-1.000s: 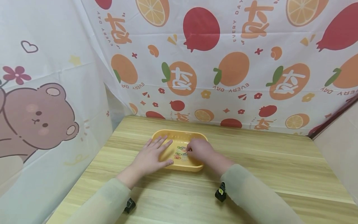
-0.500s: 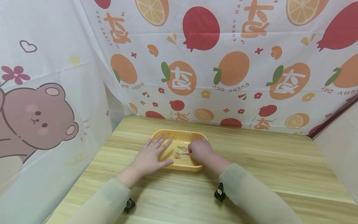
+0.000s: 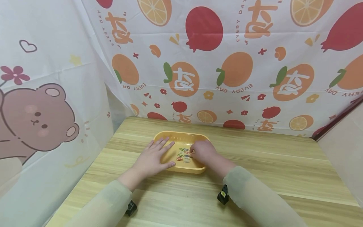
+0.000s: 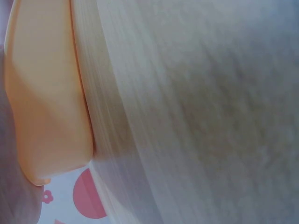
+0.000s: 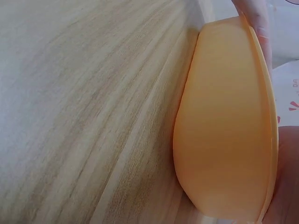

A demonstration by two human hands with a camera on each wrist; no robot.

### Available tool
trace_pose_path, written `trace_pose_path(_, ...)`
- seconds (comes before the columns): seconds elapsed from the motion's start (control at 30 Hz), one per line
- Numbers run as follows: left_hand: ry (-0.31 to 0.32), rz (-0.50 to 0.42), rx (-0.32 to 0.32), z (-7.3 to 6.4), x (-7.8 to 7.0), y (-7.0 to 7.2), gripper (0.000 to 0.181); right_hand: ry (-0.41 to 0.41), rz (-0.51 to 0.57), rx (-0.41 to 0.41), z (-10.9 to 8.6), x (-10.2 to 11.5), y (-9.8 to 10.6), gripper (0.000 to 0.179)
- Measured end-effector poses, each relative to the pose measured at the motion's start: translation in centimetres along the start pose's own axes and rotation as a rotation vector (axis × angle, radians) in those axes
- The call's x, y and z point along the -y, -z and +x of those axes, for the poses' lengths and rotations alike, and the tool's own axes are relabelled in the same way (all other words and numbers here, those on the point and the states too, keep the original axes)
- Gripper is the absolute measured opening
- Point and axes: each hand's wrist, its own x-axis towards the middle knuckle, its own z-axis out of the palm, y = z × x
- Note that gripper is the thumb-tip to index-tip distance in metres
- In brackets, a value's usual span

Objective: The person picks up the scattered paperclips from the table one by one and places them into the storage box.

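Observation:
Small coloured paper clips (image 3: 183, 155), among them red, green, blue and white ones, lie in short rows inside a shallow yellow plastic tray (image 3: 184, 170). My left hand (image 3: 153, 160) rests over the tray's left side, fingers spread, with the thumb at the near rim. Reaching over the right side, my right hand (image 3: 203, 152) has curled fingers, and its fingertips pinch a paper clip at the right end of the rows. Both wrist views catch mostly the outer wall of the tray (image 4: 51, 88) (image 5: 224, 116); the clips are hidden there.
The tray stands on a wooden table (image 3: 269, 164) near its back edge. Behind it hangs a white cloth (image 3: 207, 78) printed with fruit, and a bear-printed cloth (image 3: 39, 116) hangs at the left. Black wrist cameras (image 3: 223, 195) sit under the sleeves.
My right fingertips have shifted slightly at the right end of the clip rows, drawing back a little and then returning. My left hand and the tray have stayed in place.

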Motion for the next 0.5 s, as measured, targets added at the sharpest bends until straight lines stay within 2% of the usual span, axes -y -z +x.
trace_pose_path(0.33,0.002,-0.002,0.006,-0.1,-0.3,0.3,0.082,-0.007,0.111,-0.057,-0.2,-0.6,0.9,0.017)
trace_pose_path(0.5,0.015,-0.004,0.011,0.0,-0.2,0.2,0.082,-0.003,0.183,-0.118,-0.8,-1.2,1.5,0.019)
